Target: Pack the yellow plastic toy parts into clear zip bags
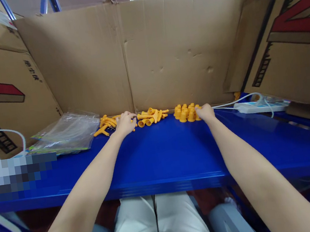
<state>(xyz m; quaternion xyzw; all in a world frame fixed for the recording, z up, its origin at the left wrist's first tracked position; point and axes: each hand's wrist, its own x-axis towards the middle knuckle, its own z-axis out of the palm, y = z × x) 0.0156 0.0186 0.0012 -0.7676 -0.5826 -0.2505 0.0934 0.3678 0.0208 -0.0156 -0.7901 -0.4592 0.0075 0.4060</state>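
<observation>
My left hand (125,123) is closed, its fingers curled down among yellow pieces at the back of the blue table; whatever it grips is hidden under the fingers. On its left lie several yellow T-shaped handles (102,131) with small metal parts near them. Just to its right is a heap of yellow pieces with flared, hollow ends (148,122). My right hand (206,113) has its fingers pinched on a piece at the right end of a tight cluster of yellow cup-shaped pieces (185,113).
Clear plastic bags (65,134) lie stacked at the left. A tall cardboard sheet (169,52) closes off the back, with printed cartons (295,46) at the sides. A white power strip (260,106) and cables lie at the right. The blue table (166,156) runs to its front edge above my lap.
</observation>
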